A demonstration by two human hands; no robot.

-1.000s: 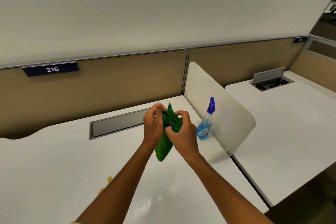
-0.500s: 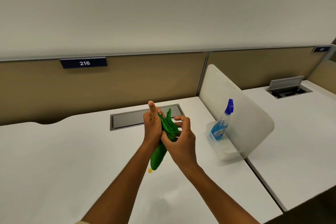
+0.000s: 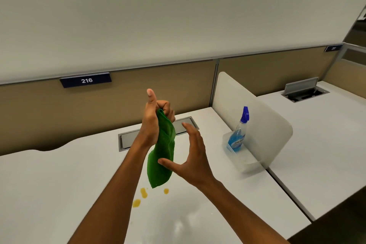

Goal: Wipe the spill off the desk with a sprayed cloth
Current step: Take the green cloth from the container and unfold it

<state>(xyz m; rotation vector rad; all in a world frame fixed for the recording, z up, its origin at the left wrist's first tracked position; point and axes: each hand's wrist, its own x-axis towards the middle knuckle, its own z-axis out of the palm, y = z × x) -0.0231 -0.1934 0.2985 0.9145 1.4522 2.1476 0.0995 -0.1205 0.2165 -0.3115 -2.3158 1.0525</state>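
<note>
Left hand (image 3: 152,123) raised over the counter (image 3: 49,180), thumb straight up, fingers clamped on the top of the green cloth (image 3: 161,152), which hangs down loose. Right hand (image 3: 193,156) spread wide at the cloth's 3 o'clock, thumb just touching its lower part, gripping nothing. Yellow spill (image 3: 143,194) in three spots on the counter directly beneath the cloth's bottom edge. Blue spray bottle (image 3: 238,134) upright at 3 o'clock, well apart, against a white divider (image 3: 257,117). Grey cable hatch (image 3: 128,140) at 12 o'clock, partly hidden by the hands.
</note>
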